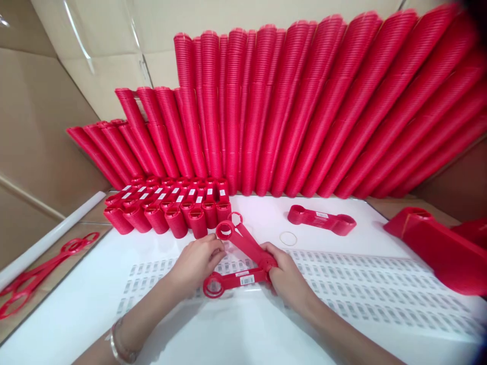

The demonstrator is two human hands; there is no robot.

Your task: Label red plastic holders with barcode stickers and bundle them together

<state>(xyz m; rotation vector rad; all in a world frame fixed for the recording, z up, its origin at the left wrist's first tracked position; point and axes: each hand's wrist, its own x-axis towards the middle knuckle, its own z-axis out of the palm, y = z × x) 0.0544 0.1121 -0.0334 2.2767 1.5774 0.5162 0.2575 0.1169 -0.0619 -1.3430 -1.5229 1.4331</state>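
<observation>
My right hand grips several flat red plastic pieces with ring ends by their right end. The pieces fan apart, the upper ones slanting up to the left and a lower one pointing left. White barcode labels show on the lower pieces. Close to the free ring ends is my left hand, its fingers curled together; whatever they pinch, if anything, is too small to make out. Under both hands lie sheets of printed barcode labels on the white table.
Tall stacks of red pieces line the back. Short labelled bundles stand at the left. To the right lie a bundled stack, a rubber band and a larger red stack. Loose red pieces rest on cardboard, far left.
</observation>
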